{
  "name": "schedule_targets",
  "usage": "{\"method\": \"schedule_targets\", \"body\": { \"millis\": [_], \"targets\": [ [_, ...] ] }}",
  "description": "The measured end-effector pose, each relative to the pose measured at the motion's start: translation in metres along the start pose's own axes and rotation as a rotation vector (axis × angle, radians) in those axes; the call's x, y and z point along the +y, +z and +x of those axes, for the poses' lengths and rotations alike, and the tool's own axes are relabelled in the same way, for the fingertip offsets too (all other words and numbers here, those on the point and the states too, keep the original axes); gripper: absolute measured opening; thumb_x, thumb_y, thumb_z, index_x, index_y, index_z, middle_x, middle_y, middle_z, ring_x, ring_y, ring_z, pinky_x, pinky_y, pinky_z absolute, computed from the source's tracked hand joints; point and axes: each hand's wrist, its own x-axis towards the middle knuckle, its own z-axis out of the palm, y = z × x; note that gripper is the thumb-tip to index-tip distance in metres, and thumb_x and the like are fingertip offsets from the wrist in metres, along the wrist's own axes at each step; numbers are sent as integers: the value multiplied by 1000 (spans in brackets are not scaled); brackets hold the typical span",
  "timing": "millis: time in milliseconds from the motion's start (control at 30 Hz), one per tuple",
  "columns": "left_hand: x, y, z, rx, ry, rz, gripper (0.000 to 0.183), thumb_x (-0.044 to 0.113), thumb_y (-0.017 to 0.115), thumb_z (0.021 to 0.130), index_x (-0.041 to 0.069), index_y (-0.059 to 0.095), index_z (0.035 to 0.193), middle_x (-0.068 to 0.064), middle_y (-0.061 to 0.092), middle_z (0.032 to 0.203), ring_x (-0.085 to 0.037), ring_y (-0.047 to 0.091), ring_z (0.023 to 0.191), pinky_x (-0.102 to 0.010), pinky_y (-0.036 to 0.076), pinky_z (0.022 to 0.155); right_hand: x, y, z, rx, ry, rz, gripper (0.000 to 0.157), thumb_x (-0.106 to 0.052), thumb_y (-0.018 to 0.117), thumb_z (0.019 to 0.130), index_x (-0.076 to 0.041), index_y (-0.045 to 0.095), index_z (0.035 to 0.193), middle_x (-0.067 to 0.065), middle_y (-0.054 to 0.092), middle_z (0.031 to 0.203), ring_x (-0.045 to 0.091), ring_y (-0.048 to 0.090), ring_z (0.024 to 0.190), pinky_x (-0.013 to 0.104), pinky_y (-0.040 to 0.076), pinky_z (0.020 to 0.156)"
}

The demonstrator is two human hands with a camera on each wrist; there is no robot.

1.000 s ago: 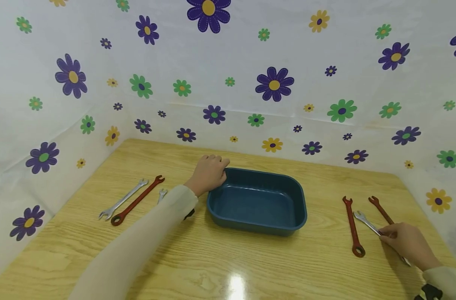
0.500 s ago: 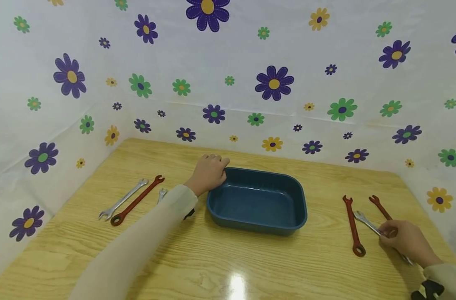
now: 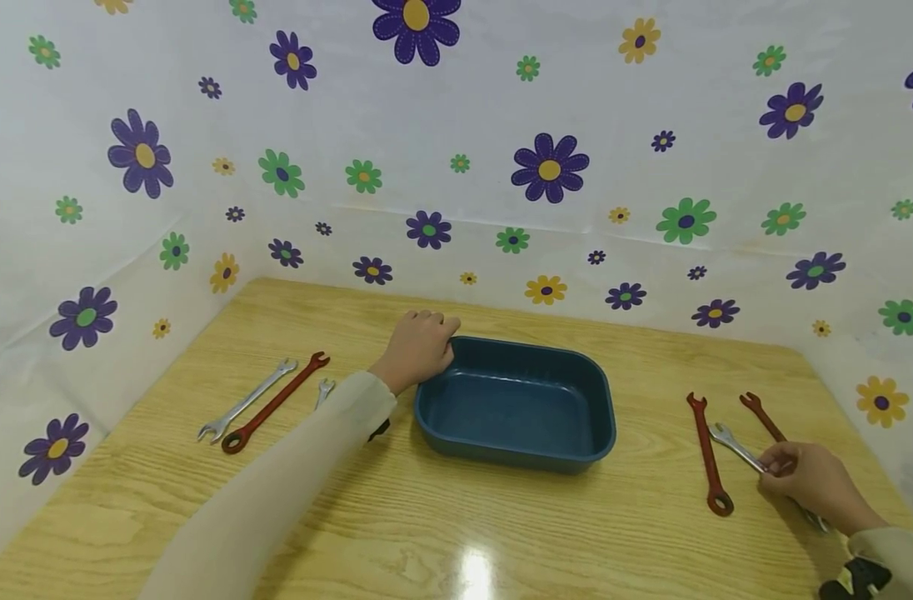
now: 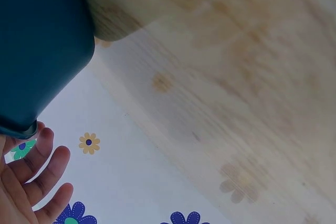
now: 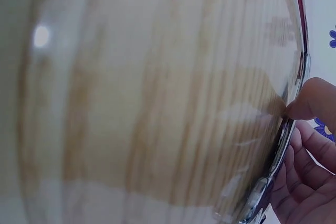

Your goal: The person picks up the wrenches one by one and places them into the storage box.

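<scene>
My left hand [image 3: 417, 350] grips the back left corner of a deep blue rectangular dish [image 3: 512, 460], thumb at its rim. In the left wrist view, the fingers [image 4: 48, 169] of that hand spread beside the rim. At the right of the table, my right hand [image 3: 816, 485] pinches a silver wrench [image 3: 740, 452] between thumb and fingertips, covering its middle. One red wrench [image 3: 706, 458] lies left of that hand. Another red wrench [image 3: 762, 417] is partly hidden behind it. The right wrist view shows the thumb [image 5: 312, 100] against the silver shaft [image 5: 286, 137].
On the left lie a silver wrench [image 3: 246, 402] and a red wrench [image 3: 276, 404]. A smaller silver wrench [image 3: 325, 390] is mostly hidden under my left sleeve [image 3: 284, 492]. A flower-printed white cloth [image 3: 456, 108] rises behind the wooden table [image 3: 396, 533] and at its sides.
My right hand has moved very slightly, its fingers arching more over the silver wrench, whose near end has shifted a little right. The left hand and the dish stay put.
</scene>
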Motion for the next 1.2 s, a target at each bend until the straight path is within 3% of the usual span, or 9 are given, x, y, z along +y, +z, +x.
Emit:
{"method": "schedule_targets", "body": {
  "millis": [467,933,1200],
  "targets": [
    [0,3,0,-1,-8,-6,17,17,56,86,11,61,101,-8,65,85,-25,63,79,-40,50,78,-1,0,1,-7,13,20,22,-13,72,75,3,64,89,2,66,77,2,54,62,24,41,57],
    [0,0,0,2,-4,-9,16,16,55,86,11,61,100,-8,66,84,-25,64,78,-40,50,75,-2,-1,5,-7,-38,25,18,-8,68,76,3,64,89,2,64,76,1,52,60,23,43,53],
    [0,-1,-1,-7,-9,-17,17,16,55,86,11,61,101,-9,66,85,-26,64,79,-41,50,76,-3,-7,3,57,-52,-29,17,-11,71,75,1,65,86,0,62,72,-1,47,59,24,39,54]
  ]
}}
